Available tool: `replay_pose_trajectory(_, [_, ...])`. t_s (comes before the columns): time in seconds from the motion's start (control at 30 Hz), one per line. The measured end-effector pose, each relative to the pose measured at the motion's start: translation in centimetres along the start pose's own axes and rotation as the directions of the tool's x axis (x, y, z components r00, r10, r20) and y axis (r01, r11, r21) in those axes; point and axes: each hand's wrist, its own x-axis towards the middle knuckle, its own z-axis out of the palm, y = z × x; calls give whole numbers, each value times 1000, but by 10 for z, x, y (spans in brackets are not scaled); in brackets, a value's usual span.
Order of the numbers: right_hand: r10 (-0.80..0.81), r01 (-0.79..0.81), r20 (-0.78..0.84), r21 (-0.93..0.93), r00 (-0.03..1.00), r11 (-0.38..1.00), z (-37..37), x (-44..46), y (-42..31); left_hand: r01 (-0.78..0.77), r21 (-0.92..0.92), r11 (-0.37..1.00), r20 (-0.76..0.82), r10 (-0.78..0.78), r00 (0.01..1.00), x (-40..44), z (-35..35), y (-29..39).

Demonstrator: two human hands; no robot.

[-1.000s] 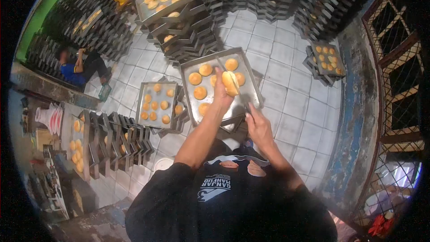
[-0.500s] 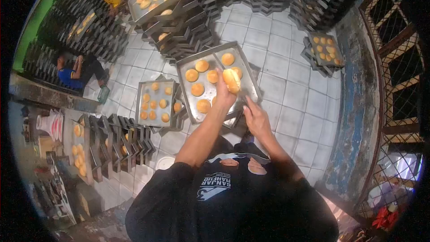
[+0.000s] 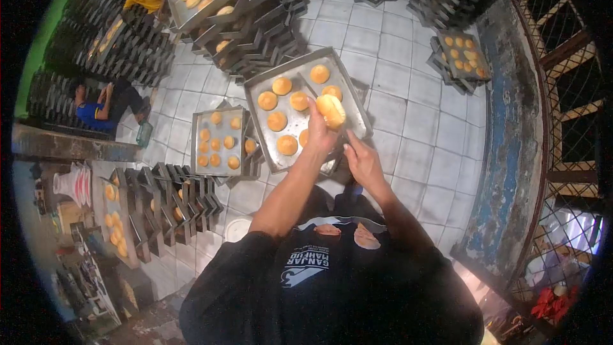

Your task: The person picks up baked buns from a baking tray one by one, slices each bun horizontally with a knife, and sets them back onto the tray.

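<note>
My left hand (image 3: 321,131) is closed around a golden bun (image 3: 331,112), which shows a pale, cut-looking side facing up. Close beside it on the right, my right hand (image 3: 363,161) has its fingers curled, seemingly around a thin knife-like tool; most of it is hidden behind the left hand and the bun. Below both hands lies a large metal baking tray (image 3: 258,112) with several round golden buns (image 3: 276,121) spaced over it. It rests on top of other trays.
To the left, a smaller tray of buns (image 3: 199,131) sits on a stack. Tall stacks of zigzag-piled trays (image 3: 255,32) stand ahead. Another tray (image 3: 476,73) is by the right wall. A person in blue (image 3: 96,112) sits at left; a person in yellow (image 3: 145,1) is farther back.
The bun in my left hand has turned, so more of its pale side shows. My right hand has shifted slightly left and down. The view has moved a little.
</note>
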Motion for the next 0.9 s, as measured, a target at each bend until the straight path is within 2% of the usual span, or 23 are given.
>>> replay_pose_trajectory(0.07, [59,-59,6,46,998,997,2,1,3,-2,-10,1000,-114,1,993,10,0,-1])
replay_pose_trajectory(0.17, [50,-48,-33,71,998,996,6,-24,24,33,21,999,-58,-32,998,29,-14,-2])
replay_pose_trajectory(0.23, [195,-196,20,29,981,980,2,-37,29,69,27,997,-91,-66,994,37,-23,-11])
replay_pose_trajectory(0.33, [303,-308,76,72,950,949,6,-32,39,126,34,991,-148,-120,982,44,-39,-33])
replay_pose_trajectory(0.37, [149,-150,-16,-66,989,986,16,-28,54,130,29,991,-168,-123,978,48,-45,-39])
replay_pose_trajectory(0.4, [171,-172,-13,-66,985,983,16,-27,58,148,29,989,-182,-140,973,55,-54,-46])
replay_pose_trajectory(0.47, [382,-396,131,113,915,911,18,-27,67,161,133,978,-268,-121,956,74,-75,-57])
replay_pose_trajectory(0.5, [339,-348,94,112,936,931,30,-47,96,177,129,976,-285,-135,949,86,-89,-65])
replay_pose_trajectory(0.53, [360,-371,104,108,927,922,21,-60,95,176,147,973,-329,-119,937,98,-103,-74])
replay_pose_trajectory(0.6, [563,-586,191,90,804,805,-1,-87,91,194,155,969,-385,-121,915,115,-123,-91])
replay_pose_trajectory(0.67, [567,-585,151,282,810,760,-11,-131,103,188,253,949,-448,-58,892,123,-131,-100])
replay_pose_trajectory(0.7, [583,-602,158,277,797,749,-19,-148,105,220,283,933,-502,-51,863,137,-151,-110])
replay_pose_trajectory(0.73, [678,-693,153,90,719,715,-28,-163,107,235,279,931,-513,-63,856,143,-157,-115])
replay_pose_trajectory(0.77, [760,-754,127,-97,638,649,-32,-174,111,196,469,861,-466,53,883,147,-163,-119])
replay_pose_trajectory(0.8, [766,-761,132,-98,629,641,-32,-179,112,146,641,753,-393,158,906,152,-167,-120])
replay_pose_trajectory(0.83, [751,-748,36,-65,660,660,-34,-180,112,229,850,474,-362,210,909,157,-167,-114])
replay_pose_trajectory(0.87, [729,-731,-62,-36,682,681,-36,-181,112,238,850,471,-368,206,907,163,-166,-110])
replay_pose_trajectory(0.9, [781,-778,-81,67,619,624,-35,-173,109,101,947,306,-217,374,902,172,-166,-106])
